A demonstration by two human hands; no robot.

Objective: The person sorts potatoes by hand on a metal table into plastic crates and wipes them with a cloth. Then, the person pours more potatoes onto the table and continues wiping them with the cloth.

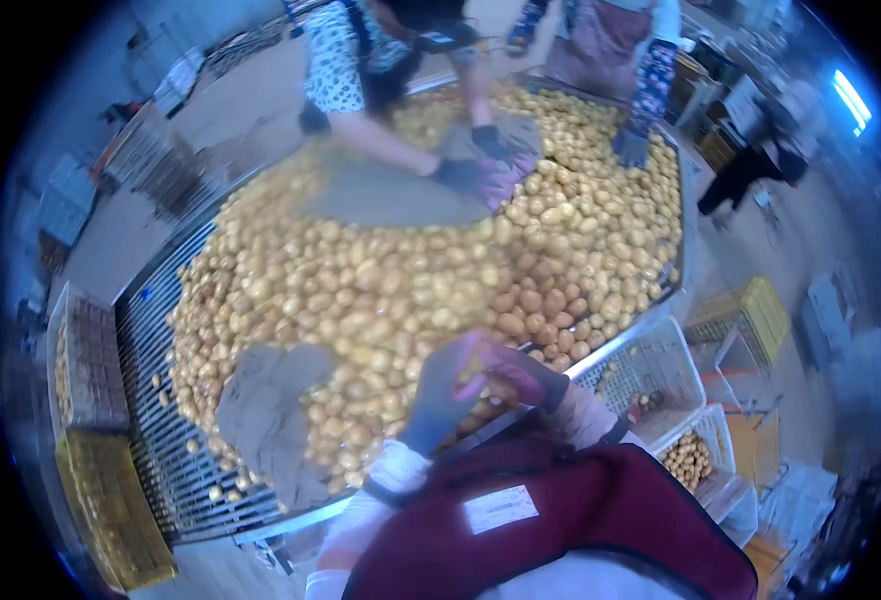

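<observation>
My left hand (438, 398), in a grey and purple glove, is raised over the near edge of a large heap of yellow-brown potatoes (360, 290). Close beside it is my right hand (525, 378), gloved the same way. The fingers of both hands are curled inward, facing each other. A few potatoes (498, 388) show between and under them; motion blur hides how many each hand grips. Just beyond my hands lies a patch of redder-brown potatoes (545, 305). A crumpled grey cloth (270, 410) lies on the heap to my left.
The heap rests on a slatted metal sorting table (150, 400). A person opposite bends over a grey sack (390, 195); another person's gloved hand (631, 147) touches the heap. White crates (650, 350) stand at right, a yellow crate (115, 505) at left.
</observation>
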